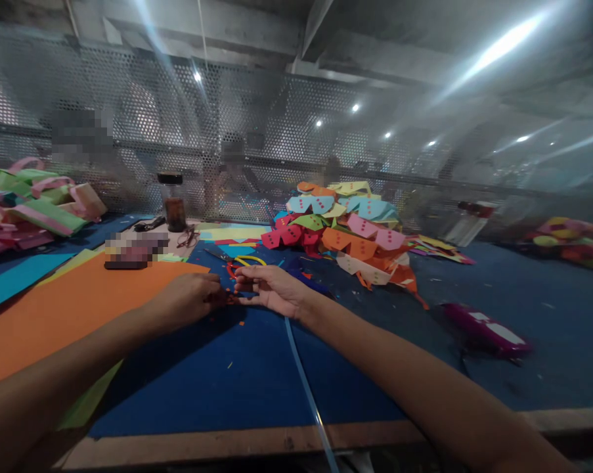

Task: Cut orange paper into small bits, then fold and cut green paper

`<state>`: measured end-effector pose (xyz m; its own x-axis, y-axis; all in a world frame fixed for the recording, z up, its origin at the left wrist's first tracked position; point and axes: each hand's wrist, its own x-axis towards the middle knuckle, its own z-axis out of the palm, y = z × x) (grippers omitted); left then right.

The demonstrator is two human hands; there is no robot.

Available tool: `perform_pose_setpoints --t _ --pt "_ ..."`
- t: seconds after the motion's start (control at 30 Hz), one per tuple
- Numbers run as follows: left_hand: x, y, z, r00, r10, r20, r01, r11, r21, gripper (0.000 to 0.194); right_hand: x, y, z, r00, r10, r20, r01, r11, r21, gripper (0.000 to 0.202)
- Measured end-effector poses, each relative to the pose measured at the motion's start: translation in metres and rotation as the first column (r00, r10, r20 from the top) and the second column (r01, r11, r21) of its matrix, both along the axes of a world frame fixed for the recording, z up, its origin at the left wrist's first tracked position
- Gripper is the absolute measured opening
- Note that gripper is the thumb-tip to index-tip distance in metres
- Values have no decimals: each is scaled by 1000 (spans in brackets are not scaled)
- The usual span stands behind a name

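A perforated metal screen (178,105) backs the workspace, with bright lights beyond it, above a blue-topped counter (178,394) strewn with cut paper. At its middle, your two hands meet over a few tiny orange paper bits (231,297), which lie between them at the fingertips. Your left hand (190,295) reaches in palm down, fingers bent; your right hand (274,289) faces it, palm turned inward, fingers loosely curled. Whether either one grips the bits cannot be told.

One pair of scissors (249,261) with yellow and red handles lies just beyond your right hand's fingers. One large orange sheet (79,309) spreads beside and beneath your left forearm, with one bright blue sheet (20,286) farther left. One lidded jar (175,203) stands toward the screen. Past your right hand sits one pile of multicolored folded paper pieces (370,230), too overlapped to count; one heap of pink and green paper forms (50,203) fills the far left. One magenta object (486,330), blurred, rests well to your right.
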<state>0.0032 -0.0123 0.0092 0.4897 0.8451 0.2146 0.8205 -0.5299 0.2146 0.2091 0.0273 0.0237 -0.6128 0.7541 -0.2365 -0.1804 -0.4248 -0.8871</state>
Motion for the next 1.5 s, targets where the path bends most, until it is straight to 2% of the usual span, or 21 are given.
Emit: perform_pose_setpoints --t 0.3,0.43,0.53,0.63,0.8,0.97,1.1,1.2,1.5 --pt "1 0 -2 1000 17 -10 -17 1000 12 20 -3 -2 -1 996 4 -94 -6 1000 -26 6" --pt "-1 0 5 999 11 45 -10 1000 -30 20 -2 -1 0 996 -1 -86 4 999 37 7" --pt "-11 2 16 999 25 43 -22 998 -59 25 -1 -1 0 998 -7 -68 16 991 133 10" --pt "-29 6 24 991 132 -22 -133 989 -69 18 -1 -1 1 1000 -18 -14 21 976 217 14" --pt "-52 5 20 993 116 2 -114 974 -195 14 -3 -4 1 997 -17 79 -7 956 294 18" --pt "-45 -2 15 995 98 22 -91 975 -202 21 -4 -8 3 995 -14 101 -17 954 298 12" --pt "-40 -3 16 997 81 20 -75 978 -196 17 -3 -10 6 996 -1 88 -25 953 301 14" --pt "-40 -2 15 994 108 9 -105 979 -176 16 -3 -10 6 995 -5 101 -25 954 298 14" --pt "-30 -11 24 982 123 -142 -139 984 -107 19 -5 -8 4 989 11 150 -64 932 356 16"
